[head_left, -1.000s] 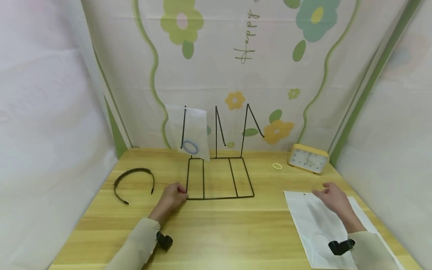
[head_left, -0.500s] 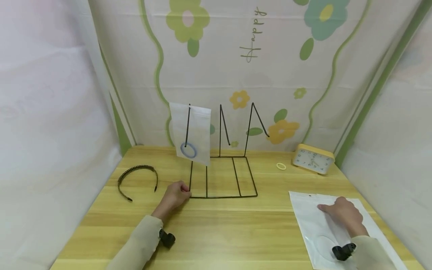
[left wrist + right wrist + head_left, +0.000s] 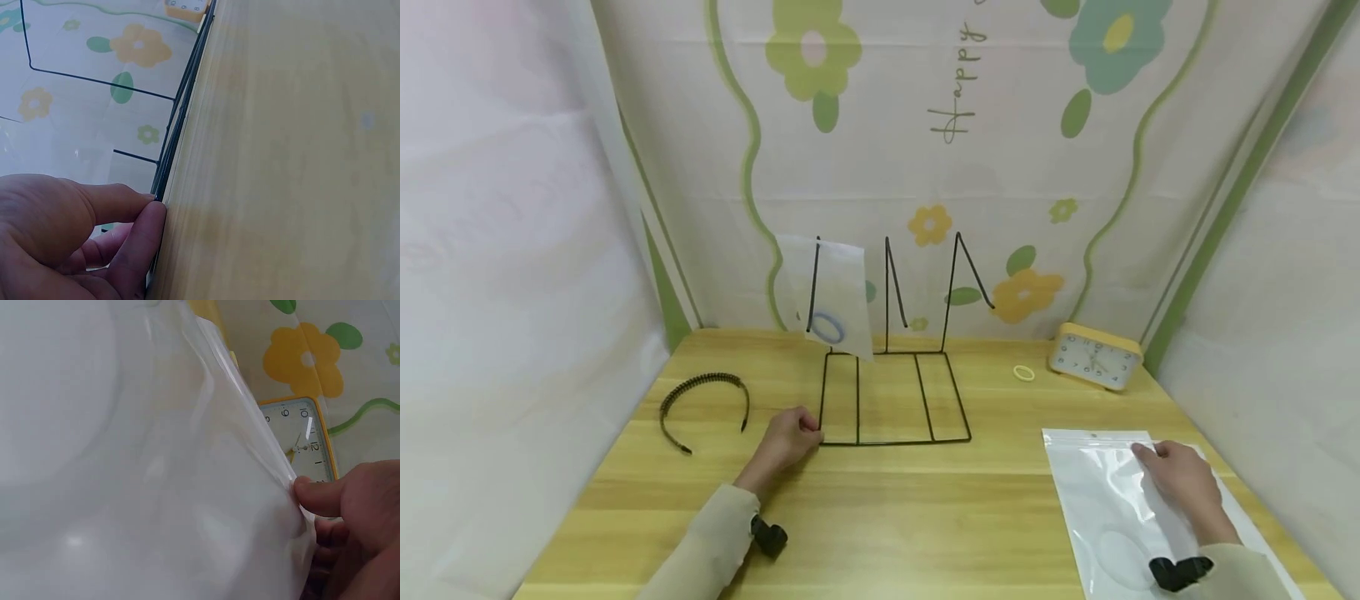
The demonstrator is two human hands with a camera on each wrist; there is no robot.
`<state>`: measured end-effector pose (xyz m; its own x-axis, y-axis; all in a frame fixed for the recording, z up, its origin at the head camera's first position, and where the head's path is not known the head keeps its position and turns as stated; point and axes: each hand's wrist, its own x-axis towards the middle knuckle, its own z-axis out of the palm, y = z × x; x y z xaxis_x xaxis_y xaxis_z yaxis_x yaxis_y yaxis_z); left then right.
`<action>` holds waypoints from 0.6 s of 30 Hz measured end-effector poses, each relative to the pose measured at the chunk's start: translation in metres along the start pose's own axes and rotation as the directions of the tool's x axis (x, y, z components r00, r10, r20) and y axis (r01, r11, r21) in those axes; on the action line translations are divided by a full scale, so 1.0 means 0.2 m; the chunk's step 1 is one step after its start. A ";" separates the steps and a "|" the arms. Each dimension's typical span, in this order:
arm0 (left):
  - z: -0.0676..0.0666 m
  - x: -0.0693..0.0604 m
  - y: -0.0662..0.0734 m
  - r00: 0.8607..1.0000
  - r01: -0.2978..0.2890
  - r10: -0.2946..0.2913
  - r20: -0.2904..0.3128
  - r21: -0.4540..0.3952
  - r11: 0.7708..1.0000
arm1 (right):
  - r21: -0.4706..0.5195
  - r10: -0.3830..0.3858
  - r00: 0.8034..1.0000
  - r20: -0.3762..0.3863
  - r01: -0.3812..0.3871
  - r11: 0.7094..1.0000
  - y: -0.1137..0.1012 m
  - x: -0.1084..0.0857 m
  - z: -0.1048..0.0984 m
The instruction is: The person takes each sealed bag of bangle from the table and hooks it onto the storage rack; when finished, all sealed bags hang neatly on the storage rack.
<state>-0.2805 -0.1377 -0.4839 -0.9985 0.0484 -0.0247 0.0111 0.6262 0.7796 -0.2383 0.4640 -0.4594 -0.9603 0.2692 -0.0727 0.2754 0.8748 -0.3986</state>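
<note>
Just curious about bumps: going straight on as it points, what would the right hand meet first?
Beyond the white bag it pinches, the right hand would probably meet the yellow clock first, though depth is hard to judge.

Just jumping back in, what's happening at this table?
A person's left grip pinches the front left corner of a black wire rack. The right grip holds the edge of a white pouch. Another pouch, with a blue ring showing, hangs on the rack's leftmost hook. A headband and clock sit off to the sides.
</note>
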 end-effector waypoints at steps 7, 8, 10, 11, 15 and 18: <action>0.01 0.00 -0.01 1.000 0.001 -0.001 -0.025 0.008 1.000 | 0.048 -0.104 0.983 -0.149 0.112 0.993 0.02 -0.04 -0.04; 0.01 0.00 -0.01 1.000 -0.001 0.001 -0.024 0.005 1.000 | 0.043 -0.107 0.983 -0.151 0.115 0.992 0.03 -0.05 -0.05; 0.01 -0.01 -0.01 1.000 0.000 0.000 -0.021 0.001 1.000 | 0.050 -0.105 0.985 -0.137 0.112 0.992 0.02 -0.07 -0.07; 0.01 -0.01 -0.01 1.000 0.000 0.000 -0.019 0.001 1.000 | 0.053 -0.106 0.986 -0.132 0.114 0.992 0.02 -0.09 -0.08; 0.02 -0.01 -0.01 1.000 -0.004 0.004 -0.022 0.007 1.000 | 0.071 -0.118 0.977 -0.177 0.132 0.989 -0.03 -0.15 -0.13; 0.01 -0.01 0.00 1.000 -0.008 0.008 -0.026 0.009 1.000 | 0.096 -0.119 0.960 -0.254 0.147 0.985 -0.08 -0.20 -0.17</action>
<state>-0.2787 -0.1355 -0.4854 -0.9994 0.0336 -0.0025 0.0193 0.6327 0.7742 -0.2031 0.4536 -0.4189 -0.9434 0.2570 0.2095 0.1259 0.8622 -0.4907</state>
